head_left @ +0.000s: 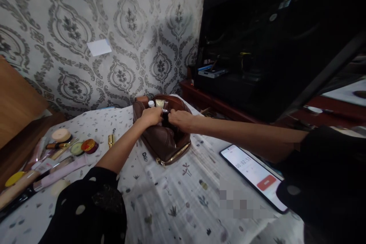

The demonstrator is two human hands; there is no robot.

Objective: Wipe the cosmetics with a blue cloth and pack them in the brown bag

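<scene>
A brown leather bag (154, 139) with a gold zipper lies unzipped on the patterned cloth. My left hand (153, 117) is closed over the front rim of its opening. Fingers curled, my right hand (180, 120) reaches into the opening from the other side; whatever is between its fingertips is hidden. Just behind my hands, inside the bag, a white-capped bottle (151, 103), a pale cream tube (159, 103) and a shiny clear-and-silver item (165, 106) stick up. The deeper part of the bag is dark.
Several cosmetics lie at the left, among them a pink tube (61, 171), a red-orange jar (89, 145) and a round beige container (61, 135). A gold lipstick-like tube (111, 140) is nearer the bag. A phone (251, 175) showing a timer lies right, below a large black screen (265, 45).
</scene>
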